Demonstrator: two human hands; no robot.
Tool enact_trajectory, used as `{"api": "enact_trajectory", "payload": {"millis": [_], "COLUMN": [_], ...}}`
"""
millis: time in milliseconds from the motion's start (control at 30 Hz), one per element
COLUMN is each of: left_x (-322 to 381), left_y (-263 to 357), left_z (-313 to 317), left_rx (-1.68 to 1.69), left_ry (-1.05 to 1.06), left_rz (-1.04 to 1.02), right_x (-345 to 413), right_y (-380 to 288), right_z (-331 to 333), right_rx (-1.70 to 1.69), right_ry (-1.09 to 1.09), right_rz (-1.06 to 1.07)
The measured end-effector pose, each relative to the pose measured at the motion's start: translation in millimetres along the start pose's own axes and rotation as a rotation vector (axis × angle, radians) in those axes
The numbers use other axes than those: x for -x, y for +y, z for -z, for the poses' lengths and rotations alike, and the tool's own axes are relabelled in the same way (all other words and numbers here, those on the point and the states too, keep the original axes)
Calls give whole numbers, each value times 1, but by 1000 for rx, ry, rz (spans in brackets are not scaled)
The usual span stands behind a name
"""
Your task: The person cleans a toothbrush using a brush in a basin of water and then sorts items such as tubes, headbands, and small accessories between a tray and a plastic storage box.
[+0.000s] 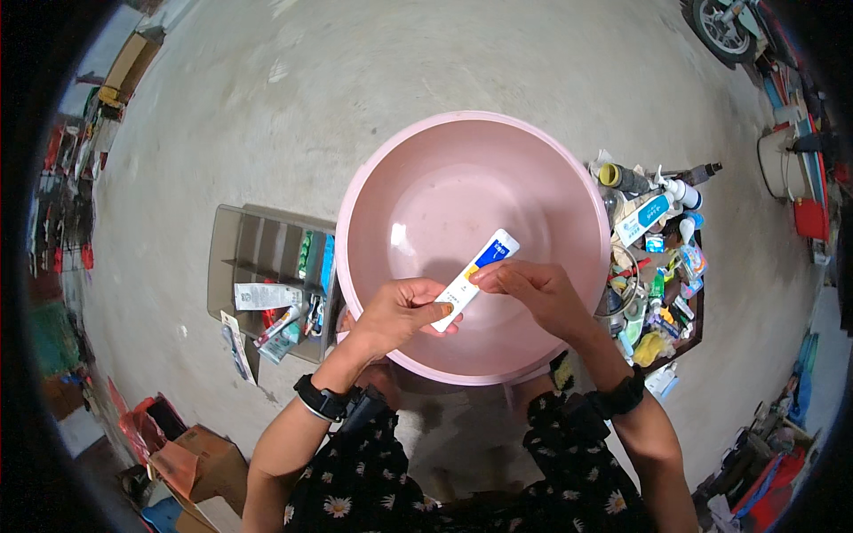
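Over a big round pink plastic basin (466,126), my left hand (410,310) grips the lower end of a slim white box (466,290) with blue and yellow printing, its thumb lying on the front. My right hand (526,283) has its fingertips at the box's right edge, near the yellow part; whether they pinch it I cannot tell. The box is tilted, its blue end pointing up and right. Beneath it, the basin's inside shows pink and glossy. Left of the basin stands a grey translucent divided organizer (230,230) holding tubes and packets.
Right of the basin, a dark-edged tray (698,320) is heaped with bottles, tubes and small packets, with a teal-and-white box (643,220) on top. A packaged toothbrush (238,346) leans at the organizer's front. Cardboard boxes (210,463) stand lower left; a motorbike wheel (723,30) is upper right.
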State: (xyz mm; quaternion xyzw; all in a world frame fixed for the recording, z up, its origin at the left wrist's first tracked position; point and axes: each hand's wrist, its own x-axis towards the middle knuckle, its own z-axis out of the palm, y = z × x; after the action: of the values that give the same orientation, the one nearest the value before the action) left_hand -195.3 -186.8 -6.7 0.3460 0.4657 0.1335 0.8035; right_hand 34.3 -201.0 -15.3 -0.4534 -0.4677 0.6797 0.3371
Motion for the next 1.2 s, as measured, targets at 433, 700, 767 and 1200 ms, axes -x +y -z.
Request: {"api": "enact_trajectory", "payload": {"millis": [433,700,767,1200], "left_x": [-12,-27,-23,-12], "left_y": [-15,-26,-28,-24], "left_z": [6,17,20,14], "left_rx": [131,266,255,205], "left_ry": [160,192,231,22], "left_rz": [27,78,89,35], "right_x": [-20,-24,-27,-35], "right_y": [81,62,26,36], "right_z": [50,2,-26,-20], "right_rx": [125,-699,-452,-186], "right_ry": [779,68,-85,31], "right_rz": [-378,-444,-336,-231]}}
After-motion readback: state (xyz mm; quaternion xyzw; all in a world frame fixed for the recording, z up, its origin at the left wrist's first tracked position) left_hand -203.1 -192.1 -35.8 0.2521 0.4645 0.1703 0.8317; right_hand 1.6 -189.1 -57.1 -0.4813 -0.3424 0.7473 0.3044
